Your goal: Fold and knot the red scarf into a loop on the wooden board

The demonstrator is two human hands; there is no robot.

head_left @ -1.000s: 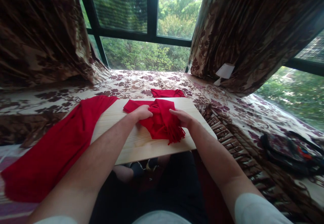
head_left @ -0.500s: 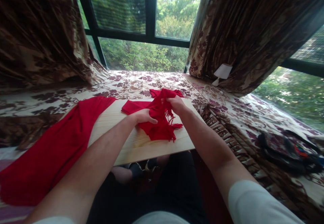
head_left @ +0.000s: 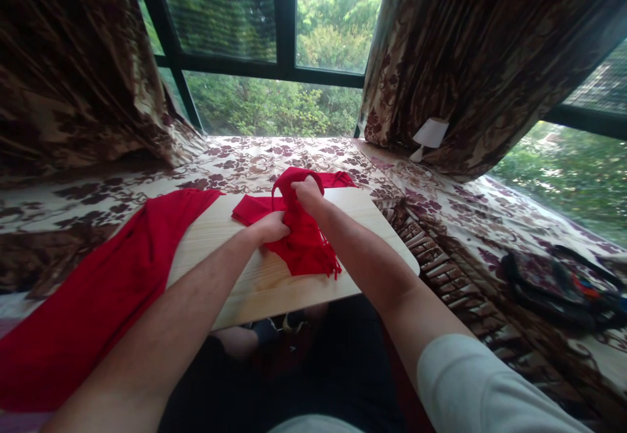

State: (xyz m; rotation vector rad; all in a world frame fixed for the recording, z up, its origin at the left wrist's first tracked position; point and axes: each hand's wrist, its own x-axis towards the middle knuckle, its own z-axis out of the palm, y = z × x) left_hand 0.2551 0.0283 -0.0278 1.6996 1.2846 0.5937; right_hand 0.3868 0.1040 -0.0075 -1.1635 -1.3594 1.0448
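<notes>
A red fringed scarf (head_left: 306,247) lies bunched on a pale wooden board (head_left: 235,289), its tassels hanging toward the board's right side. My right hand (head_left: 309,194) is closed on a raised fold of it, near the board's far edge. Lower and to the left, my left hand (head_left: 274,227) grips the scarf with the thumb on top; its other fingers are partly hidden. One flat folded part of the red cloth reaches out left of my left hand, and another part lies beyond my right hand at the far edge.
A second long red cloth (head_left: 117,276) drapes over the board's left side. Floral-covered surfaces (head_left: 255,159) run along the window. A small white lamp (head_left: 430,134) stands at the back right, and a dark bag (head_left: 553,289) lies at the right.
My right hand has moved left, carrying a fold of the scarf over toward my left hand. The tassels that hung by it have swung out of sight. My left hand has shifted slightly left.
</notes>
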